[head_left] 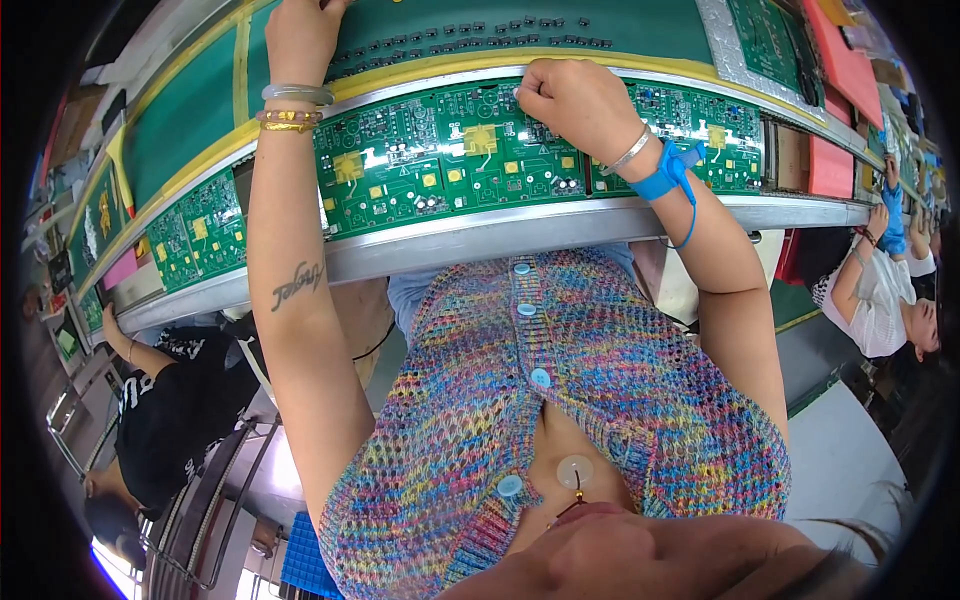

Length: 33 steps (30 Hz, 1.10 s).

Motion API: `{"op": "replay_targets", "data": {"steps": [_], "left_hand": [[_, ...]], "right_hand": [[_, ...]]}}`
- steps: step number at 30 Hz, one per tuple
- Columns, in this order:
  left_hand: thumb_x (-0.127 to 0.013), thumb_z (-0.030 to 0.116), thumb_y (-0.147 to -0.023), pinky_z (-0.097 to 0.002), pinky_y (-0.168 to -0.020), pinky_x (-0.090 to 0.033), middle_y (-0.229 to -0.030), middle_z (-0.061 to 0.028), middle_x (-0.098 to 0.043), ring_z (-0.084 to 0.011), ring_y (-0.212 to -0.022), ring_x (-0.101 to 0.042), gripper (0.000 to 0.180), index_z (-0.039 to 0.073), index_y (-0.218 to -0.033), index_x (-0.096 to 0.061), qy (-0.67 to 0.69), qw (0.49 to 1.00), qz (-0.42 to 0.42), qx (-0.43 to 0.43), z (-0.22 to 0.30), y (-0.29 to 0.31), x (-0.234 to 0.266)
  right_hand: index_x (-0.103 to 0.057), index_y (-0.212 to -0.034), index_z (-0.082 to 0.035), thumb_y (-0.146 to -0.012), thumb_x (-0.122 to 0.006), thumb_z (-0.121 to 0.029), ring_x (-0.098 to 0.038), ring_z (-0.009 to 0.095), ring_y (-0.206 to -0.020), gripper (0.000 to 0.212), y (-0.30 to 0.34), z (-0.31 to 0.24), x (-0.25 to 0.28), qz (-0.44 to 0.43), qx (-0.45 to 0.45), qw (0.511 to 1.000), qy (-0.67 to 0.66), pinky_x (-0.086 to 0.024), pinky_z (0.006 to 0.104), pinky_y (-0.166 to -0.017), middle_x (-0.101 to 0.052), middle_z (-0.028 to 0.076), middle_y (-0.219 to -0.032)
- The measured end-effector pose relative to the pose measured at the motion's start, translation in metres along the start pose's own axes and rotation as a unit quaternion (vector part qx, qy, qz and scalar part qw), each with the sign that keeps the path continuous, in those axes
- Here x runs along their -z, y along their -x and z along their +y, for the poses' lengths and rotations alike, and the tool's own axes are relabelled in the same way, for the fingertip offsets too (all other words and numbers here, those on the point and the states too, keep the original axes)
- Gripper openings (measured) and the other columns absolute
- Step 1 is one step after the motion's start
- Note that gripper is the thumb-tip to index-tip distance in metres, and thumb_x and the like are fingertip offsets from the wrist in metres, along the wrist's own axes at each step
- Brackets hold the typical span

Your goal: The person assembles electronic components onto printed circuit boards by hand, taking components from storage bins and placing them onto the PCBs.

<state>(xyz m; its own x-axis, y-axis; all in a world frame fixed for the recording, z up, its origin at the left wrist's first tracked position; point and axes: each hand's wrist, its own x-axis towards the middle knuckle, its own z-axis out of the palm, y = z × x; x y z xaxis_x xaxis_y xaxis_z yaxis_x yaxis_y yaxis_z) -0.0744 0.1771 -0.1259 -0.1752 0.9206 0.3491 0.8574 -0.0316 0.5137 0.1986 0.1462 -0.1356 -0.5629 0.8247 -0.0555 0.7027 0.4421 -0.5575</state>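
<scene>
Right hand (575, 100) pinches down on the green circuit board (450, 165) at one o'clock, partly populated, while left hand (300, 35), grip unclear, reaches the black parts (470, 38).

Conveyor rail (500, 232) carries green circuit boards (440, 165) edge to edge. Green bench mat (190, 120) behind holds rows of small black components (470, 38).

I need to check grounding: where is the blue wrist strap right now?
In the head view the blue wrist strap sits on the right wrist, right of centre, beside a silver bracelet, just behind the right hand resting on the green circuit board.
</scene>
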Motion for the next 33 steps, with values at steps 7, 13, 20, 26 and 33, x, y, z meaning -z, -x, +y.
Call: {"op": "replay_targets", "data": {"steps": [7, 13, 20, 26, 33], "left_hand": [[-0.067, 0.006, -0.077, -0.0311, -0.067, -0.049, -0.08, -0.0184, -0.065, -0.028, -0.073, -0.064, 0.016, 0.0, -0.091, -0.069, 0.117, 0.991, -0.02, 0.066, 0.047, 0.017, 0.013], [-0.069, 0.02, -0.082, -0.0221, -0.065, -0.047, -0.081, -0.0012, -0.069, -0.0082, -0.072, -0.062, 0.018, 0.009, -0.096, -0.071, 0.179, 0.982, -0.052, 0.008, 0.034, 0.042, 0.017], [-0.07, 0.014, -0.082, -0.0175, -0.067, -0.047, -0.083, -0.0009, -0.068, -0.0053, -0.074, -0.06, 0.017, 0.002, -0.094, -0.069, 0.204, 0.967, -0.122, 0.094, 0.055, 0.067, 0.03], [-0.073, 0.019, -0.077, -0.0236, -0.056, -0.047, -0.071, -0.005, -0.066, -0.0098, -0.061, -0.061, 0.017, 0.003, -0.083, -0.069, 0.191, 0.969, -0.13, 0.09, 0.068, 0.095, 0.033], [-0.071, 0.014, -0.074, -0.0337, -0.072, -0.044, -0.081, -0.0036, -0.063, -0.0245, -0.08, -0.056, 0.008, 0.007, -0.076, -0.069, 0.08, 0.985, -0.146, 0.036, 0.089, 0.13, 0.044]], "right_hand": [[-0.063, -0.065, -0.005, -0.076, -0.059, -0.022, -0.06, 0.034, -0.06, 0.02, -0.002, 0.003, 0.008, -0.012, -0.007, 0.999, 0.041, -0.047, 0.0426, -0.057, -0.06, 0.015, -0.062], [-0.064, -0.06, -0.004, -0.073, -0.059, -0.022, -0.06, 0.036, -0.06, 0.023, -0.01, -0.002, 0.008, -0.028, 0.001, 0.999, 0.042, -0.049, 0.0445, -0.058, -0.06, 0.018, -0.061], [-0.065, -0.067, -0.004, -0.074, -0.059, -0.022, -0.06, 0.033, -0.061, 0.02, -0.016, -0.007, 0.011, -0.069, -0.019, 0.996, 0.058, -0.05, 0.0399, -0.062, -0.061, 0.016, -0.063], [-0.065, -0.065, -0.004, -0.073, -0.059, -0.023, -0.06, 0.035, -0.062, 0.021, -0.019, -0.012, 0.007, -0.038, 0.002, 0.997, 0.069, -0.05, 0.0419, -0.063, -0.061, 0.018, -0.064], [-0.066, -0.064, -0.006, -0.076, -0.059, -0.03, -0.062, 0.033, -0.063, 0.027, -0.023, -0.015, -0.007, 0.014, 0.032, 0.988, 0.149, -0.051, 0.0431, -0.063, -0.061, 0.017, -0.062]]}}
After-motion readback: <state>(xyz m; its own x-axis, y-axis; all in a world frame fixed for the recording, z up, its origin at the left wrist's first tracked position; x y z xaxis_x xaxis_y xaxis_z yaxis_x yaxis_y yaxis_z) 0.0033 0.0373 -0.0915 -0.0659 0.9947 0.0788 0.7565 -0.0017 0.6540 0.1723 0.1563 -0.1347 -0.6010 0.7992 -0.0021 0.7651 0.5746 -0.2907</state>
